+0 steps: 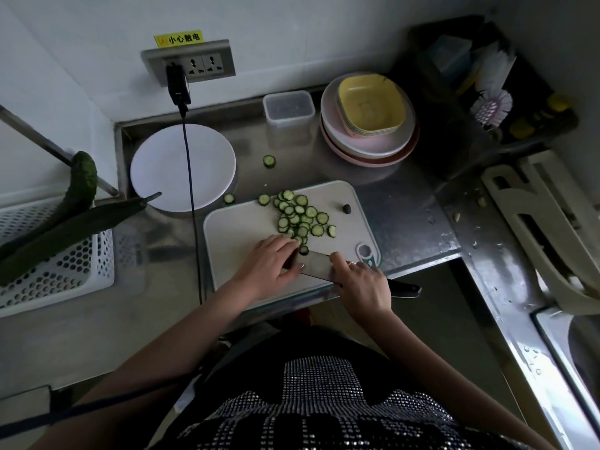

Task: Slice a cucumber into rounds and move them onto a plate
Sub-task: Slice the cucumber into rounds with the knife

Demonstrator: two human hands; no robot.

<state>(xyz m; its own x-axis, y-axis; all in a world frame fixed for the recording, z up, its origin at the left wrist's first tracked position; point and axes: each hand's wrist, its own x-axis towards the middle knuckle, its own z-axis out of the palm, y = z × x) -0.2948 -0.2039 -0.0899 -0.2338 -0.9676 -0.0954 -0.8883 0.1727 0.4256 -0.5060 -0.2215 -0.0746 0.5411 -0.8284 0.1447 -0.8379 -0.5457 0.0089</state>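
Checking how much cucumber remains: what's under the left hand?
The left hand rests on the cutting board beside the knife. Any cucumber left beneath it is covered.

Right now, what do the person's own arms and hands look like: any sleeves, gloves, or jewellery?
Both forearms are bare, with no sleeves reaching them and no gloves. The left hand shows nothing worn. The right hand has what looks like a thin ring on one of its fingers, though it is too small to be sure. The top is dark, patterned with rows of small pale studs.
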